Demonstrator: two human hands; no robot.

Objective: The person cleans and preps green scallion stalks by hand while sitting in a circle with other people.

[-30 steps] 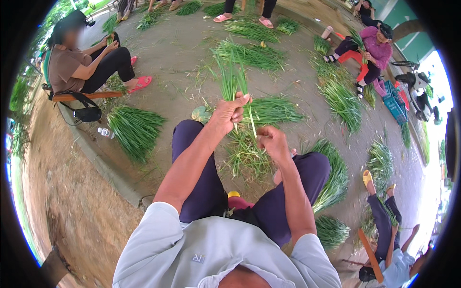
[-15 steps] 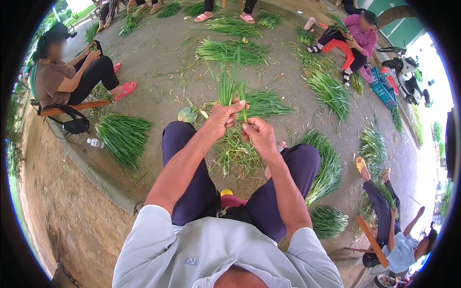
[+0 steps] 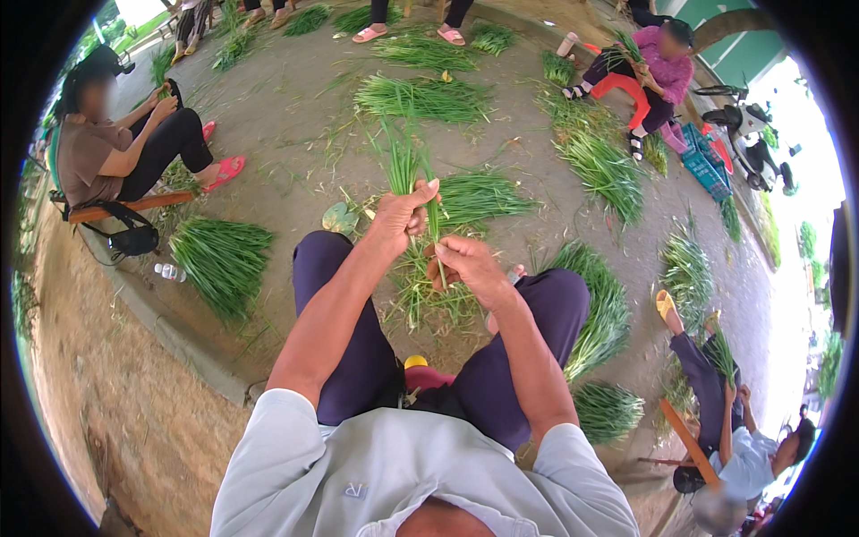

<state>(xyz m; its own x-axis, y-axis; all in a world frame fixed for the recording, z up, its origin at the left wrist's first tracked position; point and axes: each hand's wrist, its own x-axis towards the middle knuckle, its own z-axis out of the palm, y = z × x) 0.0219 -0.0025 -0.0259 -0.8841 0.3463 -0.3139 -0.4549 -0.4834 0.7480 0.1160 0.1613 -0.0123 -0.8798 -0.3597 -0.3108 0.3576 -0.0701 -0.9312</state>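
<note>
My left hand (image 3: 403,217) grips an upright bunch of long green leafy stalks (image 3: 401,157), its thumb wrapped across them. Just below and right of it, my right hand (image 3: 458,264) pinches a pale green stalk (image 3: 434,224) hanging from the bunch. Beneath my hands, between my bent knees, lies a loose heap of pale scraps (image 3: 416,304). Behind the bunch a pile of similar stalks (image 3: 483,192) lies on the ground, and another pile (image 3: 595,327) is by my right knee.
Co-workers sit around on low seats: one at left (image 3: 103,152), one in pink (image 3: 667,63), one at lower right (image 3: 752,461). More stalk piles (image 3: 219,264), a plastic bottle (image 3: 170,271), blue crates (image 3: 705,166), a scooter (image 3: 761,143) and a concrete kerb (image 3: 161,318) surround me.
My right hand has come in to take hold of the stalk below my left hand and has slid down along it. The surroundings have shifted left and slightly up in the view.
</note>
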